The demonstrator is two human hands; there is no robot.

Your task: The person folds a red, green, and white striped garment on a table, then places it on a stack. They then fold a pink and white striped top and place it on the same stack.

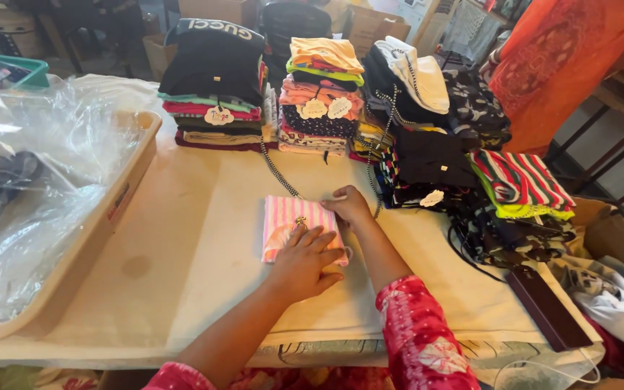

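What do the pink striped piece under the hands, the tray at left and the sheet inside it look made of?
Pink striped garment: soft matte fabric, probably knit; it lies folded flat.
Beige tray: likely rigid plastic, smooth moulded rim.
Clear sheet: thin plastic film, glossy and crinkled, with scissors showing through it.

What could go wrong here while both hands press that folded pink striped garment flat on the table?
1. The beaded cord trails from the stacks to the pink striped garment; the right hand might snag it and tug the middle stack.
2. The left hand covers a small gold piece, which could catch the fabric.
3. The dark flat case sits near the table edge and may get knocked off.
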